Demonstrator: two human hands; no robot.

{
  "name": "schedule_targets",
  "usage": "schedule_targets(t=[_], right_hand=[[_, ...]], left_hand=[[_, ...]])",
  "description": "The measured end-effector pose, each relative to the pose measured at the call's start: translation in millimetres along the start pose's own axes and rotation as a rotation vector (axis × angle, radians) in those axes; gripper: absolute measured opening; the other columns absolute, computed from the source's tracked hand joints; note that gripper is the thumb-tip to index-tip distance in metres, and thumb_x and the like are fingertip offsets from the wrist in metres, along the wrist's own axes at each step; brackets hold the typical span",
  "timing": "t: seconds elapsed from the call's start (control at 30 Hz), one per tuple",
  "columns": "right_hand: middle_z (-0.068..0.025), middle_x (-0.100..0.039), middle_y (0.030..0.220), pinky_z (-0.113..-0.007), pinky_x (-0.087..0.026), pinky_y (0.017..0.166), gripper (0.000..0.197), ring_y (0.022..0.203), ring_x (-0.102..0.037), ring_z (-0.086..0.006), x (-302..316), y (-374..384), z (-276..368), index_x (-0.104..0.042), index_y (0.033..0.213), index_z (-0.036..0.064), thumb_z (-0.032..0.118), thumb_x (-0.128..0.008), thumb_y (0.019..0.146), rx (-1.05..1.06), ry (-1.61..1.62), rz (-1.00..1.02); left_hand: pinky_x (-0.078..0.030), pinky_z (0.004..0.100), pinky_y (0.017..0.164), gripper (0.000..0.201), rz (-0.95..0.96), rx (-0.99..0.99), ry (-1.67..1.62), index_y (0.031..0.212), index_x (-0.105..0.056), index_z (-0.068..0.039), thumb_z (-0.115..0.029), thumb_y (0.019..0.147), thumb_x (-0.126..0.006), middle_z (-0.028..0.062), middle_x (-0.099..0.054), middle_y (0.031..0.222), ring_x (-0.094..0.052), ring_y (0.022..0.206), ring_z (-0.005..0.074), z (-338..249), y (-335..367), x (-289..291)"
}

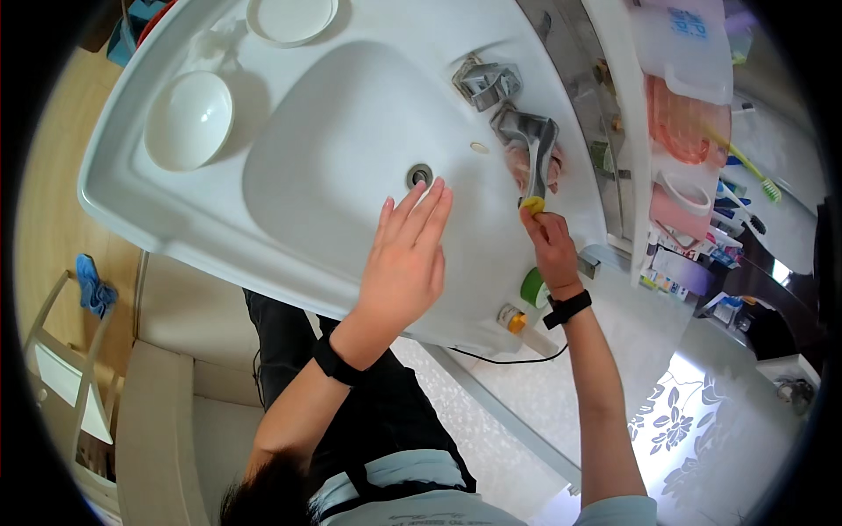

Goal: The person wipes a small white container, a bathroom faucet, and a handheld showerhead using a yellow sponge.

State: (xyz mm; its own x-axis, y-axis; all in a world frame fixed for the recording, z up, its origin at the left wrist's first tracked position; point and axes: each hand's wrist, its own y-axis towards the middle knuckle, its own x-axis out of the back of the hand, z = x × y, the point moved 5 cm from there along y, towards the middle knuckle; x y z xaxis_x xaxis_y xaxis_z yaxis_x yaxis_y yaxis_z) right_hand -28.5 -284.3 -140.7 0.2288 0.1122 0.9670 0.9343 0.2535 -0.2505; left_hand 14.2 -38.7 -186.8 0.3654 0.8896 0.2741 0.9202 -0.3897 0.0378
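My left hand is stretched flat over the white sink basin, fingers together and straight, with nothing in it. Its fingertips come close to the metal drain. At the right side of the sink, the fingers of my right hand are closed on a small yellow piece, sponge-like but too small to be sure. That piece is at the near end of the long grey lever of the metal faucet. Something pinkish shows partly behind the lever. Both wrists wear black bands.
A white bowl and a white dish rest on the sink's left ledge, with a crumpled whitish bag between them. A green roll and a yellow-capped bottle stand near my right wrist. Shelves with toothbrushes rise at right.
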Motion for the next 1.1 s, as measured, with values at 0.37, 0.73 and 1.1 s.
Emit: schedule_targets(t=[0.37,0.73,1.1], right_hand=[[-0.0154,-0.047,0.128,-0.039,-0.035,0.100,0.046,0.119,-0.045,-0.0292,-50,-70,16,-0.042,0.132,0.0047,0.015,-0.055,0.089,-0.551,-0.026,-0.325],[-0.0129,-0.057,0.106,-0.031,-0.048,0.079,0.033,0.096,-0.056,-0.0205,-90,1,69,-0.056,0.120,0.0021,-0.004,-0.050,0.087,-1.110,0.855,-1.327],[-0.0051,-0.056,0.092,-0.026,-0.045,0.074,0.024,0.086,-0.055,-0.0135,-77,20,75,-0.062,0.108,0.0043,-0.002,-0.052,0.087,-1.157,1.124,-1.618]], left_hand=[[-0.021,0.0522,0.108,0.064,0.165,0.005,0.108,0.137,-0.036,-0.005,0.006,0.075,-0.048,0.0114,-0.038,0.140,-0.034,0.130,0.0322,-12,-11,-26],[-0.021,0.0523,0.108,0.063,0.325,-0.052,0.387,0.138,-0.035,-0.004,0.006,0.077,-0.047,0.0129,-0.037,0.141,-0.033,0.131,0.0327,-3,-27,-43],[-0.018,0.0492,0.109,0.062,0.317,-0.100,0.472,0.136,-0.038,-0.004,0.011,0.076,-0.044,0.0150,-0.041,0.138,-0.037,0.129,0.0325,-3,-23,-25]])
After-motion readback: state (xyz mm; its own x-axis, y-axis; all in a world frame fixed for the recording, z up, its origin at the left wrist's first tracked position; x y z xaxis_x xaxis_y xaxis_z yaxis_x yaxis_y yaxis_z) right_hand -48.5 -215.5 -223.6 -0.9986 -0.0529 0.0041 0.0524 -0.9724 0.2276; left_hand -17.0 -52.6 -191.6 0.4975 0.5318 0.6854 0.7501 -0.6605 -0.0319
